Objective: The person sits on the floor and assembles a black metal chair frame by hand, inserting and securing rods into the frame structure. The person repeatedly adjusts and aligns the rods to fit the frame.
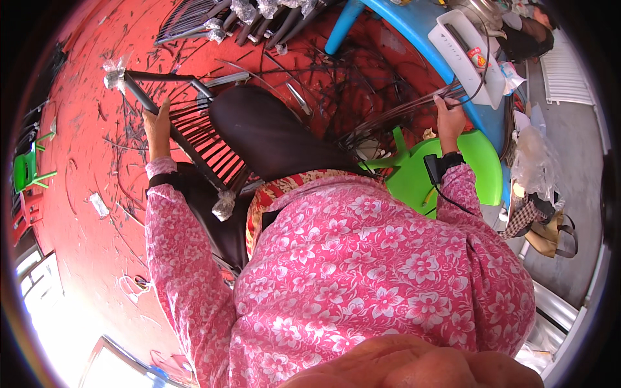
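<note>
A dark chair-like frame (143,96) rests against my dark-trousered legs, its visible ends wrapped in clear plastic (115,75). Several dark strips (206,150) run side by side across it, with gaps between them. My left hand (157,128) is closed around the frame's left bar. Out to the right, above a green plastic chair (446,178), my right hand (451,119) pinches a thin dark strip (481,76) that curves upward. Beside those fingers lies a bundle of long dark strips (391,118); whether the hand grips some of these too, I cannot tell.
A blue table (414,26) at the upper right bears a white plastic tray (486,77). More dark frames (259,19) with plastic-wrapped ends lie at the top. Strip scraps and a metal blade-like tool (298,98) are scattered on the red floor (84,213). Bags (550,236) stand at right.
</note>
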Demonstrator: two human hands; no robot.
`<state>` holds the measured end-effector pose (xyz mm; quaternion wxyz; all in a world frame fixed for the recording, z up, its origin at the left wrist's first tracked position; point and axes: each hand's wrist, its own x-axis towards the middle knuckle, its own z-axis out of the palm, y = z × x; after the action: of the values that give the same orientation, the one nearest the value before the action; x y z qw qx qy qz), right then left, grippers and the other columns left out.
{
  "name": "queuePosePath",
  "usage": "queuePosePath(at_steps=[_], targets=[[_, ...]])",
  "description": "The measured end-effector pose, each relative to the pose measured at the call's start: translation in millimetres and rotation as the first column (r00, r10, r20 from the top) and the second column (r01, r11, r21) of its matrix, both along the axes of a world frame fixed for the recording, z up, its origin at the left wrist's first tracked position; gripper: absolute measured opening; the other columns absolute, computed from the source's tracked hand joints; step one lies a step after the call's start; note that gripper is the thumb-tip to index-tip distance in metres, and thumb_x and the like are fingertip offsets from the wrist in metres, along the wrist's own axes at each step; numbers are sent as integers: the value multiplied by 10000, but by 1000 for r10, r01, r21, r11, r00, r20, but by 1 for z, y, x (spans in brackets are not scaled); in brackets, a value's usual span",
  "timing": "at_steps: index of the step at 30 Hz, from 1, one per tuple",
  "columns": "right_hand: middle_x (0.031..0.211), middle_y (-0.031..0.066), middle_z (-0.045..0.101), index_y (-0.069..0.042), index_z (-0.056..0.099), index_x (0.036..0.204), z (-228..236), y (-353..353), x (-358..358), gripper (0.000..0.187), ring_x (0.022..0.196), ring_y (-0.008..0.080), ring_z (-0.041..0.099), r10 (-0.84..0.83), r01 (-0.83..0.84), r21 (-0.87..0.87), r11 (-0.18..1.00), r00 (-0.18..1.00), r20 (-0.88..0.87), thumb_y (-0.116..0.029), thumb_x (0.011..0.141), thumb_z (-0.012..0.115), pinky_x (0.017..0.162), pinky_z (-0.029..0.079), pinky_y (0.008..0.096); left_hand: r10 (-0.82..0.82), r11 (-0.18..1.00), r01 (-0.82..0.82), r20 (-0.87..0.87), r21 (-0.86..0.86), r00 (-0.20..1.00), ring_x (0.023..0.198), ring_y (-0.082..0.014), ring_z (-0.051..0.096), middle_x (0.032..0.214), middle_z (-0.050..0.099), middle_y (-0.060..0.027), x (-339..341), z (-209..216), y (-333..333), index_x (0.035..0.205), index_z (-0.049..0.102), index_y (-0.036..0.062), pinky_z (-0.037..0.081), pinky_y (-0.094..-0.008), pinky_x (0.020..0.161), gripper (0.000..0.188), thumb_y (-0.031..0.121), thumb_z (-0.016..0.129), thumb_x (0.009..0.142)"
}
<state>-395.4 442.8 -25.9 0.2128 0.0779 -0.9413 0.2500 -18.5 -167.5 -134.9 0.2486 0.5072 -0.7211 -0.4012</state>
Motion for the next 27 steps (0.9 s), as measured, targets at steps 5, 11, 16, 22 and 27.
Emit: queuePosePath(at_steps=[5, 11, 16, 22, 27], targets=[[915, 138, 745, -67, 733, 899, -9, -7, 0, 315, 857, 345, 705, -10, 16, -63, 998, 995, 98, -365, 802, 770, 769, 528, 442, -3, 1000, 3, -4, 16, 1000, 904, -285, 623, 1000, 610, -214, 2, 2, 7, 1182, 516, -136, 507, -401, 814, 838, 590, 720, 817], [795, 152, 718, -43, 722, 865, -20, -3, 1, 261, 743, 323, 684, 139, -139, -32, 990, 990, 0, -300, 823, 735, 708, 514, 443, 38, 999, -39, -22, -31, 999, 920, -293, 635, 1004, 628, -224, 0, 6, 9, 1183, 535, -161, 507, -400, 822, 856, 593, 716, 819], [704, 97, 668, -11, 704, 842, -17, -13, 5, 230, 650, 204, 613, 251, -204, -264, 943, 954, 162, -240, 837, 721, 659, 493, 387, 28, 999, -28, -1, 36, 1000, 973, -341, 656, 1050, 641, -267, -1, -3, -5, 1210, 533, -170, 505, -414, 858, 888, 599, 724, 809], [681, -37, 616, -54, 701, 770, 29, -44, 29, 160, 564, 50, 481, 506, -68, -677, 733, 719, 476, -197, 835, 735, 514, 325, 262, -21, 994, 33, 113, -108, 993, 1198, -411, 545, 1219, 570, -310, -2, -8, -8, 1302, 457, -173, 442, -451, 1008, 963, 576, 759, 777], [768, 4, 666, -34, 695, 820, 86, -70, 39, 177, 691, 81, 572, 395, -393, -88, 915, 835, 383, -204, 854, 727, 662, 437, 253, 120, 943, -13, 306, -332, 945, 1372, -425, 348, 1410, 407, -281, -7, 15, 16, 1427, 375, -74, 323, -508, 1123, 998, 533, 793, 754]])
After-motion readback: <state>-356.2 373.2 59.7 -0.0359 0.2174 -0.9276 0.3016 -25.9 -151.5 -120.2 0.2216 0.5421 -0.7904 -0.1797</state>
